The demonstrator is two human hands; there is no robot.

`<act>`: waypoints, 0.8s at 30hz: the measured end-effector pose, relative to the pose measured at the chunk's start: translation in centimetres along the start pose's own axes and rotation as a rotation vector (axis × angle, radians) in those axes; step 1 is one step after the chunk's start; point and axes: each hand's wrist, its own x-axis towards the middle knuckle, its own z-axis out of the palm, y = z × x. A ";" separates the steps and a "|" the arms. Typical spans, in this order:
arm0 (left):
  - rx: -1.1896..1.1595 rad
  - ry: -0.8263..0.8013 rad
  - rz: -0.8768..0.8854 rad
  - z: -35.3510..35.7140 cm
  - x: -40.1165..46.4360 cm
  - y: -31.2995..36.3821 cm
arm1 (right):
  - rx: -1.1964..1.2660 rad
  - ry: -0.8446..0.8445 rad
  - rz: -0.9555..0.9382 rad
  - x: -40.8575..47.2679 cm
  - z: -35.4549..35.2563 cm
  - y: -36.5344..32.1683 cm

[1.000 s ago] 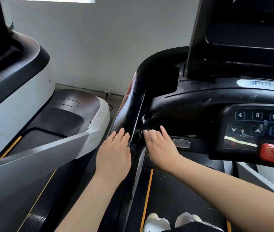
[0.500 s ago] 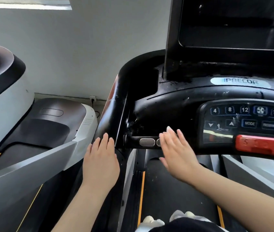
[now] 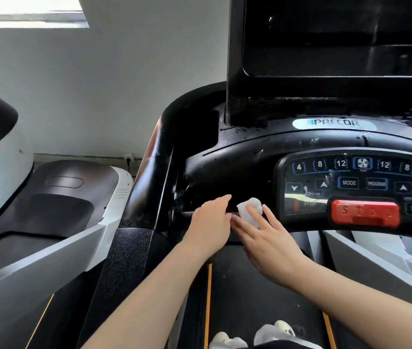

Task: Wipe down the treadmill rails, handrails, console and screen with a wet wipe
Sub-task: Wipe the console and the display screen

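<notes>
While the right hand (image 3: 266, 238) is pressing a wet wipe (image 3: 249, 210) under flat fingers along the console (image 3: 237, 157) lower-left edge, the left hand (image 3: 208, 224) is resting there empty, fingers extended; the spotted console top and screen (image 3: 335, 36) probably remain.

Plain grey wall (image 3: 94, 91); bright window (image 3: 29, 16) top left; socket (image 3: 128, 157) low; second machine (image 3: 49, 222) at left.

2nd treadmill (image 3: 56, 222) at left, wall outlet (image 3: 128, 156) behind, white shoes (image 3: 227, 340) below.

Both hands (image 3: 237, 222) converged — wipe (image 3: 249, 210) now visible.
</notes>
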 end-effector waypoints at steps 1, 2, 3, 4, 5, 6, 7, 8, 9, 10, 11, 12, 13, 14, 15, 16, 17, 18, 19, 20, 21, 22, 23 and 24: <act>0.017 -0.031 -0.006 0.1 0.9 0.1 | 0.011 -0.004 -0.015 -0.3 -0.2 0.3; 0.032 -0.071 -0.010 0.2 1.7 0.3 | 0.018 -0.009 -0.036 -0.6 -0.3 0.6; 0.043 -0.114 -0.013 0.4 2.4 0.5 | 0.020 -0.013 -0.062 -0.8 -0.5 1.0; 0.039 -0.154 -0.017 0.5 2.9 0.8 | 0.019 -0.012 -0.088 -1.1 -0.7 1.4; 0.031 -0.185 -0.017 0.7 3.3 1.1 | 0.025 -0.008 -0.110 -1.3 -0.9 1.9; 0.021 -0.210 -0.017 0.9 3.6 1.3 | 0.037 0.001 -0.132 -1.5 -1.1 2.5; 0.002 -0.224 -0.018 1.1 3.8 1.6 | 0.053 0.010 -0.154 -1.6 -1.2 3.0; -0.039 -0.221 -0.023 1.4 3.9 1.8 | 0.067 0.016 -0.177 -1.7 -1.3 3.6; -0.098 -0.198 -0.027 1.5 3.9 1.9 | 0.084 0.016 -0.201 -1.9 -1.3 4.2; -0.163 -0.160 -0.035 1.5 3.8 2.1 | 0.101 0.011 -0.223 -1.9 -1.4 4.8; -0.240 -0.109 -0.051 1.3 3.6 2.3 | 0.115 0.008 -0.245 -2.0 -1.6 5.5; -0.327 -0.045 -0.082 1.0 3.3 2.4 | 0.125 0.008 -0.265 -2.0 -1.8 6.2; -0.426 0.035 -0.120 0.7 2.8 2.6 | 0.128 0.010 -0.282 -2.1 -2.0 6.9; -0.496 0.149 -0.151 0.4 2.2 2.9 | 0.132 0.009 -0.293 -2.1 -2.2 7.5; -0.495 0.296 -0.159 0.1 1.5 3.2 | 0.140 0.012 -0.298 -2.2 -2.4 8.2; -0.428 0.442 -0.149 0.0 0.9 3.5 | 0.146 0.022 -0.294 -2.2 -2.5 8.8; -0.350 0.548 -0.131 0.3 0.4 3.7 | 0.150 0.031 -0.283 -2.2 -2.6 9.4; -0.282 0.583 -0.115 1.2 0.0 4.0 | 0.149 0.047 -0.263 -2.2 -2.7 9.8; -0.222 0.552 -0.106 2.4 -0.4 4.2 | 0.152 0.068 -0.244 -2.3 -2.7 10.1; -0.172 0.486 -0.118 3.9 -0.8 4.5 | 0.148 0.078 -0.221 -2.3 -2.6 10.4; -0.140 0.422 -0.155 5.4 -1.1 4.8 | 0.141 0.069 -0.195 -2.4 -2.6 10.6; -0.115 0.394 -0.183 6.7 -1.4 5.2 | 0.133 0.054 -0.190 -2.6 -2.3 10.9; -0.091 0.400 -0.180 7.7 -1.6 5.4 | 0.125 0.046 -0.199 -2.8 -2.1 11.2; -0.061 0.424 -0.159 8.5 -1.6 5.5 | 0.120 0.044 -0.220 -2.9 -1.9 11.5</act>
